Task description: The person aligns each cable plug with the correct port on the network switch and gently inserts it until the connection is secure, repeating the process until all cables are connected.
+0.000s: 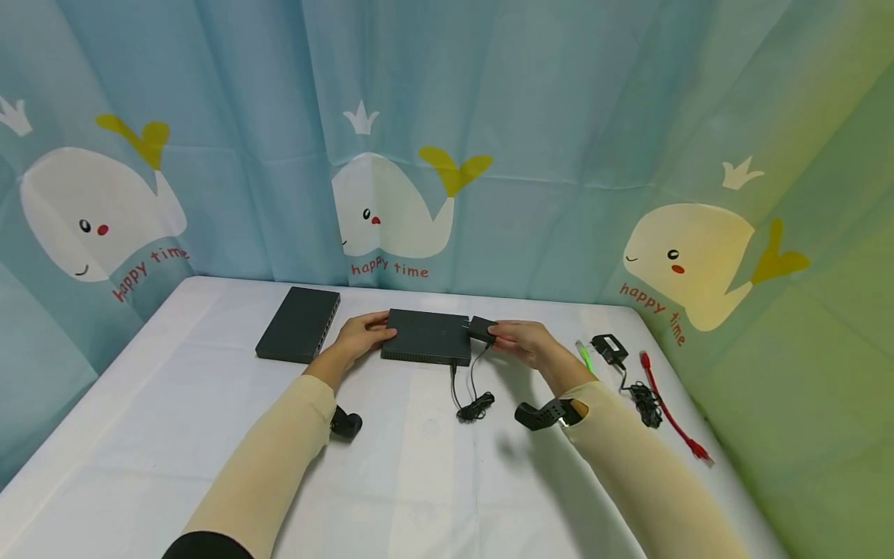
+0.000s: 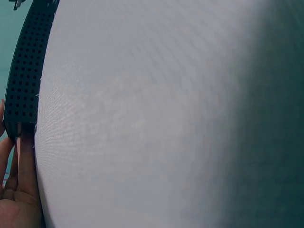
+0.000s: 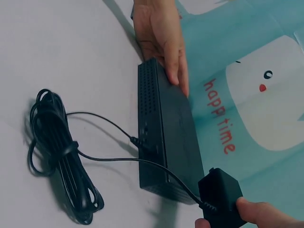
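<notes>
Your left grip (image 1: pixel 363 335) pinches the left end of the black box (image 1: pixel 426 332), likely steadying it on the bench (image 1: pixel 391 466); your right grip (image 1: pixel 528 341) pinches the power adapter (image 1: pixel 482 330), perhaps held close because its bundled cable (image 1: pixel 476 407) plugs into the near edge.

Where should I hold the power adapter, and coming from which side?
Probably grip the power adapter by the end opposite its prongs, coming from the right, where the right hand pinches it: the prongs point left and the cord leaves its near side.
</notes>
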A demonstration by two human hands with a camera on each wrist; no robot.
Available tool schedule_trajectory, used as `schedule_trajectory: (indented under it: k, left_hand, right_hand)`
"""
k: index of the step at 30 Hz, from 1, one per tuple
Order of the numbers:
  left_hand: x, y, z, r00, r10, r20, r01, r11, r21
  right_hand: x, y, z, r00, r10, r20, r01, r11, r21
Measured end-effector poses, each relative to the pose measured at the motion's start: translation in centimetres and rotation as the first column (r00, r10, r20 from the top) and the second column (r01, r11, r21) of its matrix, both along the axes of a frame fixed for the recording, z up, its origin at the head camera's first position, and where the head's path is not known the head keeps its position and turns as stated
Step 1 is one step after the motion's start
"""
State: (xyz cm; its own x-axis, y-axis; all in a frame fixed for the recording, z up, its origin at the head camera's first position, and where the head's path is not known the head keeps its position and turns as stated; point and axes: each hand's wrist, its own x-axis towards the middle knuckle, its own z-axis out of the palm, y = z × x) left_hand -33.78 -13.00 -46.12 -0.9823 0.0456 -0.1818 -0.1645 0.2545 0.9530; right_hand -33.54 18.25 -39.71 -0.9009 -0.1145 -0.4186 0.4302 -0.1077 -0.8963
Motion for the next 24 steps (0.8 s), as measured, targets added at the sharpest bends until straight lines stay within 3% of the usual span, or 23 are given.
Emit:
schedule_trajectory:
  k: [16, 24]
  left_hand:
    - [-0.1, -0.2, -0.3, 1.000, -0.003, 0.006, 0.003, 1.000, 0.005]
    - [-0.2, -0.1, -0.2, 1.000, -0.001, 0.001, 0.001, 1.000, 0.006]
  right_hand:
    - [-0.3, -2.8, -1.0, 0.997, -0.079, 0.026, 0.075, 0.990, 0.120]
    - [-0.6, -3.2, -0.8, 0.995, -0.071, 0.063, 0.060, 0.986, 0.158]
